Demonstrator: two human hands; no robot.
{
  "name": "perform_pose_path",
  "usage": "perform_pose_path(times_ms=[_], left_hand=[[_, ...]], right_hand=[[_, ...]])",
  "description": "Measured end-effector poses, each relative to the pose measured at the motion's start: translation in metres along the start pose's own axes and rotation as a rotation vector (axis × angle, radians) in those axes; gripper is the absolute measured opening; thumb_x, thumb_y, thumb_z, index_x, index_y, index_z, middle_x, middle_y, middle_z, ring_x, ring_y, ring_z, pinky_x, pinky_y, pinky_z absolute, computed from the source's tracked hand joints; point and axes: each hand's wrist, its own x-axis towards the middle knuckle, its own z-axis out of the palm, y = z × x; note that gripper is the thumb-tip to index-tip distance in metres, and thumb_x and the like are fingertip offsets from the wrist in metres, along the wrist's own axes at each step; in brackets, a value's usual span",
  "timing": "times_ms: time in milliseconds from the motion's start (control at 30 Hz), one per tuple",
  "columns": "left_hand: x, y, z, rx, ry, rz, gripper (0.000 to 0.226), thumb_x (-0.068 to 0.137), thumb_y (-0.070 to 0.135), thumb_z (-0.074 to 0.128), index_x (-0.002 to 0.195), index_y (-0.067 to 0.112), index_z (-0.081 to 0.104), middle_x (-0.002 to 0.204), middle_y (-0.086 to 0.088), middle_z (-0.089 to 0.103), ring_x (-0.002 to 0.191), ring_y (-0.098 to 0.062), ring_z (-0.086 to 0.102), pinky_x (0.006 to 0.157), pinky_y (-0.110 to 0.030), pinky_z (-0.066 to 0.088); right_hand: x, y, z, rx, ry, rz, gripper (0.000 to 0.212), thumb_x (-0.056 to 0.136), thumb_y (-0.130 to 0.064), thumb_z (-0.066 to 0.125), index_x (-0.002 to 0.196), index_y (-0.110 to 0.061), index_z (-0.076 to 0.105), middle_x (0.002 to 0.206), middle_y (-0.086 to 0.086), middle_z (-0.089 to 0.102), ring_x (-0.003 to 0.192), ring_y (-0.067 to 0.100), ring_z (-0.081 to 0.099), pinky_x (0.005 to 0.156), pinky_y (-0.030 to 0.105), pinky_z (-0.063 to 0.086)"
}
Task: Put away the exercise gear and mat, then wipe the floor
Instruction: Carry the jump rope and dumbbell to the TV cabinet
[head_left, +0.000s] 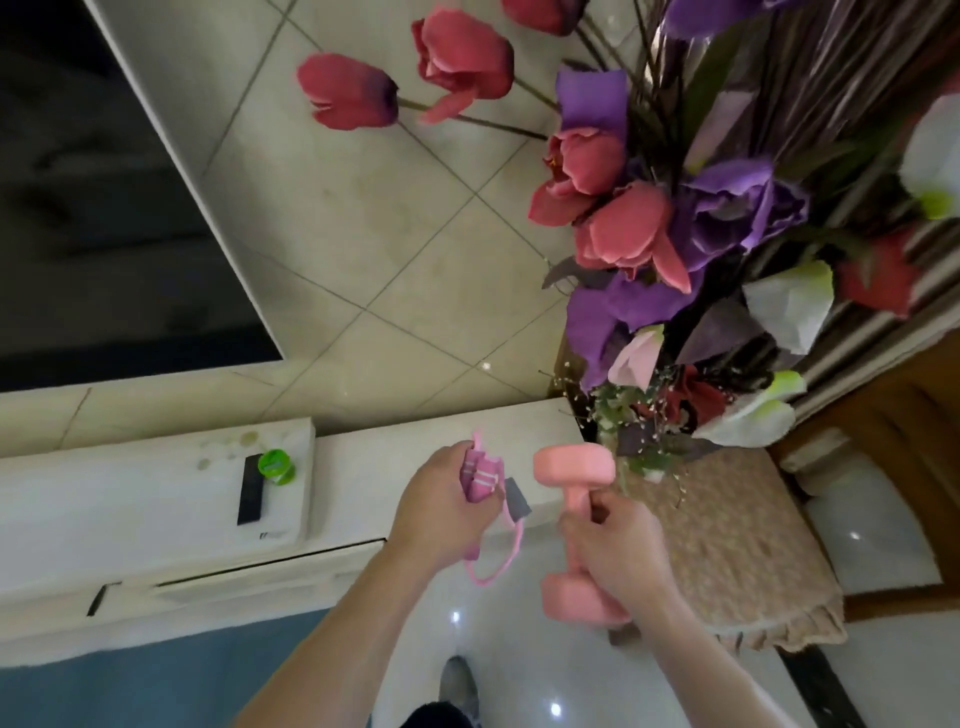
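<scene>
My right hand (613, 551) grips the handle of a pink dumbbell (574, 467), held upright in front of me, one head above the fist and one below. My left hand (441, 509) holds a bunched pink resistance band (480, 478) with white stripes and a grey tab; a pink loop of it hangs down under the hand. Both hands are over the right end of a low white cabinet (156, 519). A blue mat (156, 686) shows at the bottom left on the floor.
A green-lidded bottle (277, 464) and a black remote (252, 488) lie on the cabinet. A big bunch of artificial flowers (675, 234) stands at the right, beside a chair with a woven cushion (737, 545). A dark TV screen (104, 182) fills the upper left. Glossy floor tiles (519, 649) lie below.
</scene>
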Motion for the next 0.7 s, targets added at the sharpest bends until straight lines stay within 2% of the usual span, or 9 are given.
perform_pose_path(times_ms=[133, 200, 300, 433, 500, 567, 700], left_hand=[[0.046, -0.004, 0.012, -0.009, -0.037, 0.027, 0.026, 0.072, 0.038, 0.070, 0.095, 0.030, 0.061, 0.084, 0.007, 0.063, 0.075, -0.014, 0.062, 0.071, -0.041, 0.056], [0.066, -0.007, 0.020, -0.010, -0.054, 0.048, 0.023, 0.072, 0.039, 0.069, 0.090, 0.029, 0.060, 0.081, 0.005, 0.062, 0.071, -0.017, 0.062, 0.066, -0.038, 0.056], [0.093, -0.018, 0.039, -0.027, -0.088, 0.052, 0.019, 0.075, 0.028, 0.075, 0.085, 0.030, 0.058, 0.078, 0.004, 0.061, 0.062, -0.013, 0.061, 0.053, -0.030, 0.054], [0.137, -0.051, 0.083, -0.047, -0.079, 0.064, 0.022, 0.072, 0.027, 0.075, 0.082, 0.033, 0.056, 0.074, 0.006, 0.060, 0.060, -0.012, 0.060, 0.054, -0.034, 0.056], [0.159, -0.074, 0.112, -0.054, -0.078, 0.069, 0.024, 0.074, 0.024, 0.077, 0.084, 0.033, 0.057, 0.075, 0.007, 0.060, 0.058, -0.009, 0.059, 0.051, -0.027, 0.053], [0.180, -0.100, 0.139, -0.046, -0.065, 0.078, 0.025, 0.074, 0.024, 0.077, 0.084, 0.035, 0.057, 0.077, 0.007, 0.061, 0.062, -0.010, 0.061, 0.054, -0.027, 0.053], [0.224, -0.154, 0.193, -0.032, -0.053, 0.104, 0.026, 0.074, 0.026, 0.078, 0.082, 0.036, 0.055, 0.077, 0.007, 0.062, 0.064, -0.011, 0.061, 0.059, -0.029, 0.054]], right_hand=[[0.047, 0.002, 0.011, -0.015, 0.043, -0.016, 0.016, 0.077, -0.021, 0.066, 0.066, -0.010, 0.060, 0.060, 0.002, 0.062, 0.056, 0.017, 0.053, 0.051, 0.030, 0.039], [0.070, 0.007, 0.017, -0.011, 0.060, -0.023, 0.017, 0.076, -0.021, 0.067, 0.066, -0.009, 0.059, 0.061, 0.002, 0.062, 0.058, 0.019, 0.054, 0.053, 0.030, 0.040], [0.105, 0.023, 0.029, -0.037, 0.072, -0.045, 0.017, 0.077, -0.021, 0.068, 0.068, -0.008, 0.061, 0.063, 0.003, 0.062, 0.064, 0.025, 0.058, 0.054, 0.029, 0.040], [0.164, 0.058, 0.060, -0.032, 0.051, -0.074, 0.020, 0.076, -0.022, 0.067, 0.064, -0.009, 0.059, 0.057, 0.002, 0.059, 0.058, 0.024, 0.054, 0.051, 0.030, 0.036], [0.194, 0.080, 0.082, -0.023, 0.065, -0.090, 0.023, 0.075, -0.022, 0.067, 0.060, -0.008, 0.057, 0.054, 0.001, 0.056, 0.053, 0.019, 0.047, 0.049, 0.030, 0.033], [0.222, 0.101, 0.105, -0.019, 0.063, -0.096, 0.024, 0.075, -0.024, 0.067, 0.061, -0.007, 0.057, 0.054, 0.003, 0.056, 0.053, 0.018, 0.045, 0.048, 0.029, 0.032], [0.279, 0.148, 0.154, -0.032, 0.066, -0.088, 0.025, 0.073, -0.029, 0.065, 0.056, -0.015, 0.054, 0.051, -0.002, 0.051, 0.056, 0.020, 0.048, 0.053, 0.032, 0.039]])
